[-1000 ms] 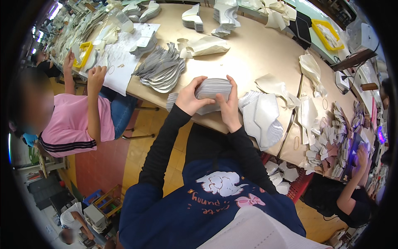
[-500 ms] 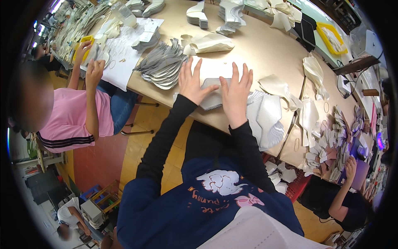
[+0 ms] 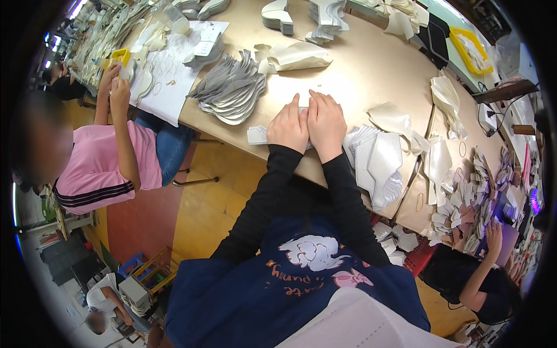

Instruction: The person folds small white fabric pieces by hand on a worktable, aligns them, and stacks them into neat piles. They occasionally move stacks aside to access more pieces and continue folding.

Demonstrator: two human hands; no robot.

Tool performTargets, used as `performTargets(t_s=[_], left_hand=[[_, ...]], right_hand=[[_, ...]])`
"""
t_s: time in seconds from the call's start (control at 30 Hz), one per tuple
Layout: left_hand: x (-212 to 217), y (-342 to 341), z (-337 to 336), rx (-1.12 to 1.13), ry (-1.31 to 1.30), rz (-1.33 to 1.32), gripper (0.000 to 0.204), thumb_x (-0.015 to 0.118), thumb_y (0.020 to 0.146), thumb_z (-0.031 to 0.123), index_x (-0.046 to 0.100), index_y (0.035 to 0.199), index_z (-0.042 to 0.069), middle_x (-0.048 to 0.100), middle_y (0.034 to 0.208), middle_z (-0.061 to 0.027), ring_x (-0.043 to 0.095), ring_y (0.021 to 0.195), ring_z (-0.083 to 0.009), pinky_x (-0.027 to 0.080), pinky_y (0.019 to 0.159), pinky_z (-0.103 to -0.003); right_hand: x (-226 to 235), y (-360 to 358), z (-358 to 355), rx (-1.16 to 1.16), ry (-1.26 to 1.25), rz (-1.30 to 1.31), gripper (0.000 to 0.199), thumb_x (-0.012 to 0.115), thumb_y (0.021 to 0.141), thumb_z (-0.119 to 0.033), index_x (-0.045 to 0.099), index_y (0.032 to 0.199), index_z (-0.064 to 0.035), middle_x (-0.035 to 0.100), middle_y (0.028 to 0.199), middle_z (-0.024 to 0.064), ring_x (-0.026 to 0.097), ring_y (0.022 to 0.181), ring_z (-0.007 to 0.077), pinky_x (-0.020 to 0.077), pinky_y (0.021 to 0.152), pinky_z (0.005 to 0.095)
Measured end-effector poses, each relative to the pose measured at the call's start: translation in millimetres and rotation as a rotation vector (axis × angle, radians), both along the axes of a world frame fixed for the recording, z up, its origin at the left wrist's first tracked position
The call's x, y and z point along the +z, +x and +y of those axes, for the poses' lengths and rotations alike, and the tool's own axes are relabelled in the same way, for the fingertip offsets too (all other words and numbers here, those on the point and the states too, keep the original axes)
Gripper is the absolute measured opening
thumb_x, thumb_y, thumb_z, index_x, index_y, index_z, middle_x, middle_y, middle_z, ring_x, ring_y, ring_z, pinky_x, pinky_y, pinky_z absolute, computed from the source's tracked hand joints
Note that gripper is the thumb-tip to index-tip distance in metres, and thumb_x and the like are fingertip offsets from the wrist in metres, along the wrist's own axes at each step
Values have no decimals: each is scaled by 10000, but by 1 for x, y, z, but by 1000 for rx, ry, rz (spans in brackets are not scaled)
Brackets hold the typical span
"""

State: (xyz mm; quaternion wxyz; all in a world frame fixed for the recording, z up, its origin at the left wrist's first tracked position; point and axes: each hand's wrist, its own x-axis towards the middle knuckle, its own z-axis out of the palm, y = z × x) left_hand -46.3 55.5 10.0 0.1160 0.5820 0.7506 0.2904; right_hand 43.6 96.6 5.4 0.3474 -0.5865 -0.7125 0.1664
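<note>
Single head-worn fisheye view, looking steeply down from close above onto desk [image 3: 371, 75] edge, forearms entering from below.

bare bench [image 3: 371, 75] lies beyond the grey fan stack [image 3: 229, 90]; white pieces [image 3: 377, 159] crowd its right.

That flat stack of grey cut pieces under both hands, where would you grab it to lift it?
Probably by its short left end: the grey stack lies flat near the table edge, and only that end pokes out beside the left hand. The right hand covers the rest. Pinch from the left, thumb on top, fingers beneath.
</note>
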Motion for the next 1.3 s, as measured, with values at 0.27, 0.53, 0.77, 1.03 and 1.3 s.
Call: performTargets(t_s=[0.27, 0.53, 0.77, 1.03, 1.3], left_hand=[[29, -30, -13, -85, 307, -287, 522, 446, 1011, 345, 422, 1437, 43, 401, 1488, -188, 297, 1417, -394, 240, 1150, -463], [18, -58, -8, -97, 65, 489, 579, 347, 1007, 517, 426, 1476, 186, 289, 1575, -124, 154, 1482, -356, 40, 1150, -618], [-15, -70, -5, -132, 113, 522, 566, 331, 1007, 513, 363, 1506, 248, 211, 1610, -66, 150, 1487, -322, 34, 1133, -666], [-20, -80, 0, -174, 140, 287, 650, 167, 1013, 569, 307, 1525, 195, 335, 1560, -33, 180, 1471, -372, 23, 1153, -625], [39, -24, -52, -34, 442, -694, 467, 494, 994, 170, 400, 1413, -15, 519, 1375, -196, 469, 1281, -254, 313, 1107, -400]], right_hand=[[4, 2, -4, 2, 13, 59, 272, 516, 952, -247, 704, 1055, -80, 689, 1009, 102, 613, 1039, 302, 461, 931, 402], [5, 1, -5, -16, 118, -16, 254, 500, 964, -227, 703, 1001, -79, 676, 961, 79, 630, 937, 278, 499, 825, 387], [10, 0, -5, -1, -23, -10, 255, 517, 956, -226, 678, 1066, -62, 659, 1043, 122, 612, 998, 304, 494, 851, 395], [58, 67, -73, 197, 150, 337, 384, 640, 888, -158, 576, 1243, -29, 581, 1234, 173, 537, 1165, 359, 429, 990, 422], [39, 199, -100, -349, -127, 100, 423, 625, 927, -259, 583, 1208, 53, 554, 1271, 213, 506, 1200, 366, 394, 1025, 421]])
